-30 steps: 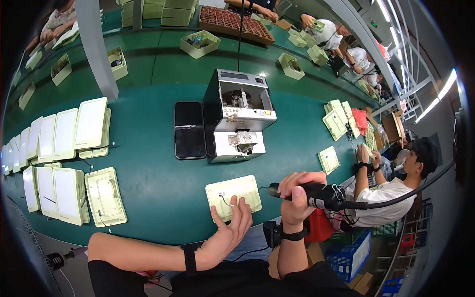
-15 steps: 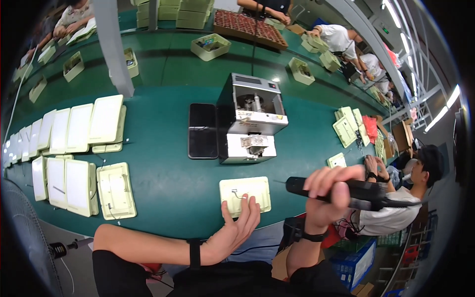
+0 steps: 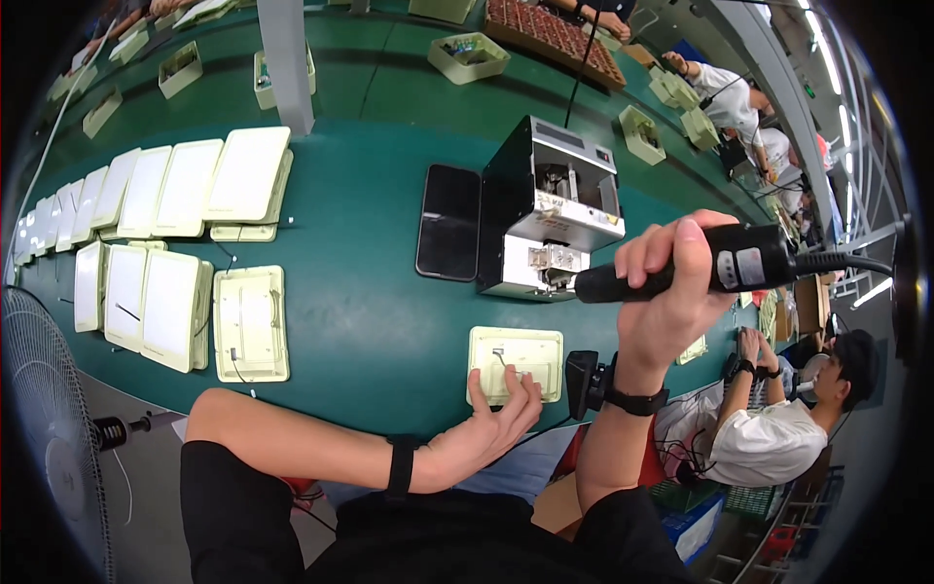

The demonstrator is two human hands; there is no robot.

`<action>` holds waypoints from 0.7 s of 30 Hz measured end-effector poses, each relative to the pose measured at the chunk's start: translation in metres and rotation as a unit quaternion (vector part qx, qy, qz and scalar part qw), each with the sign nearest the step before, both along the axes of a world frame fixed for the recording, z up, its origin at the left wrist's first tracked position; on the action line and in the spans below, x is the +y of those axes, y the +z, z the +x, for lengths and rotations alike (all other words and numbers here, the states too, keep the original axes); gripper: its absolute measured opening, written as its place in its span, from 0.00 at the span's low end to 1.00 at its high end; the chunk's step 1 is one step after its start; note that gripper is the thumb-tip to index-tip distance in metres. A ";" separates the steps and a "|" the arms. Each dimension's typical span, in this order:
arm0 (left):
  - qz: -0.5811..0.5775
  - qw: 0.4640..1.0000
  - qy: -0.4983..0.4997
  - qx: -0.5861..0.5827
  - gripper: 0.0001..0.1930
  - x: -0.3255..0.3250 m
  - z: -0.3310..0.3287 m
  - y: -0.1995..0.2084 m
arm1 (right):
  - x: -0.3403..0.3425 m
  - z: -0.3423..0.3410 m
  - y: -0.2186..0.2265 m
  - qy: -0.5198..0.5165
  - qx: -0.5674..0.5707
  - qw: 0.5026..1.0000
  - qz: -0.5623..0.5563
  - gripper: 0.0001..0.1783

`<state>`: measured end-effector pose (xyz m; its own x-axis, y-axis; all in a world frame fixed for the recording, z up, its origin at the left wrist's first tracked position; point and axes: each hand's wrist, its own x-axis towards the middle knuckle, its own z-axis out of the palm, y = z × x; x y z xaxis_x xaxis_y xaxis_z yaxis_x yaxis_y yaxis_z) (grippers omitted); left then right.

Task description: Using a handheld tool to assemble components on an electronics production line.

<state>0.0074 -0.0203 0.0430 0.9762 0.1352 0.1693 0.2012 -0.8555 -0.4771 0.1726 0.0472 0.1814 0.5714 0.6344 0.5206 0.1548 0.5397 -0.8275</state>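
Observation:
In my right hand point(image 3: 669, 277) is a black electric screwdriver point(image 3: 754, 261), with my fingers closed round its body. It lies nearly level, its front end at the pick-up block of the grey and black screw feeder point(image 3: 582, 212); the bit's contact is too small to tell. A cable runs from its rear. My left hand point(image 3: 491, 423) rests spread fingertips on a pale green plastic housing point(image 3: 530, 347) flat near the table's front edge. A short wire with a small connector lies inside that housing.
A black phone point(image 3: 449, 229) lies left of the feeder. Stacked white-faced panels point(image 3: 180, 185) and another open housing point(image 3: 249, 326) cover the left side. Parts bins point(image 3: 469, 60) stand beyond. A fan point(image 3: 58, 428) is at lower left; a co-worker point(image 3: 778, 428) sits at right.
My right hand has brought the screwdriver from beside the housing up to the feeder's front. The view has shifted, so the table appears moved right and up. My left hand stays on the housing.

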 end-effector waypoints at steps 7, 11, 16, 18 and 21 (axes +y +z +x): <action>-0.005 1.000 -0.013 0.009 0.28 0.010 -0.001 -0.013 | -0.014 -0.018 -0.045 0.105 0.005 0.994 -0.019 0.11; -0.005 1.000 -0.023 0.017 0.28 0.015 0.003 -0.012 | -0.010 -0.016 -0.055 0.117 0.002 0.993 -0.036 0.12; -0.027 0.999 -0.035 -0.002 0.26 0.015 0.023 -0.018 | -0.009 0.003 -0.063 0.102 -0.004 0.992 -0.073 0.12; -0.057 0.997 -0.045 0.031 0.24 0.014 0.031 -0.017 | -0.009 0.014 -0.067 0.080 -0.010 0.995 -0.066 0.12; -0.138 0.980 -0.020 0.141 0.20 0.012 0.055 -0.021 | 0.005 0.032 -0.081 0.087 -0.010 0.996 -0.026 0.11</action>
